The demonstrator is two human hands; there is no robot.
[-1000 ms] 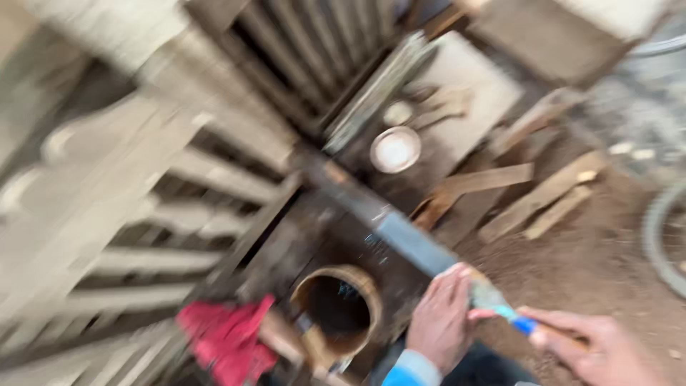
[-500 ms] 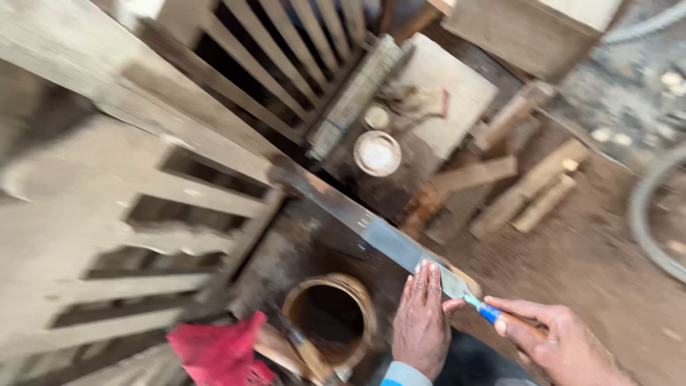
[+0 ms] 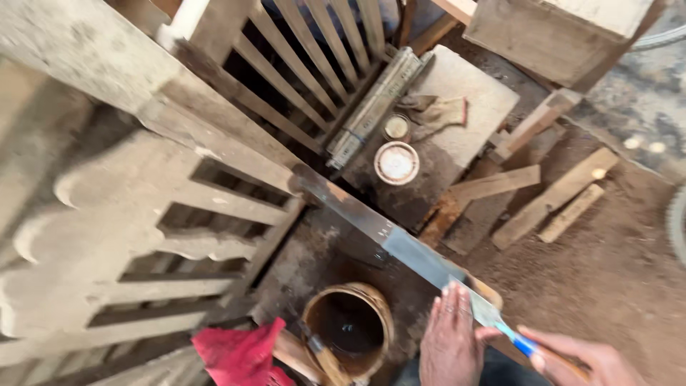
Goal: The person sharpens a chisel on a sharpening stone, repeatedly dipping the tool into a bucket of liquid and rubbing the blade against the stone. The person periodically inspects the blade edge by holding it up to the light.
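Steel strip [image 3: 371,221], long, flat and grey with rust patches, is running diagonally from the frame's centre-left down to the lower right, where both hands are meeting it. Left hand [image 3: 450,343] is lying flat with fingers spread narrowly, palm pressing on the strip's lower end. Right hand [image 3: 593,361], at the bottom right corner, is closing around a blue-ended handle [image 3: 525,345] that is touching the strip's tip.

Slatted wooden frame [image 3: 286,64], weathered and pale, is filling the upper left, with carved, rounded wooden balusters [image 3: 107,236] lying below it at left. Round rusty tin [image 3: 350,332] is sitting at lower centre, holding dark liquid; a wooden-handled brush [image 3: 321,354] is leaning on its rim. Red cloth [image 3: 239,354], crumpled, is lying just beside the tin at bottom left. Small round can [image 3: 396,163] with whitish contents is standing on a stone slab [image 3: 471,107] at upper centre, near a brownish rag [image 3: 436,113]. Rough wooden offcuts [image 3: 554,196] are lying scattered on bare earth at right.
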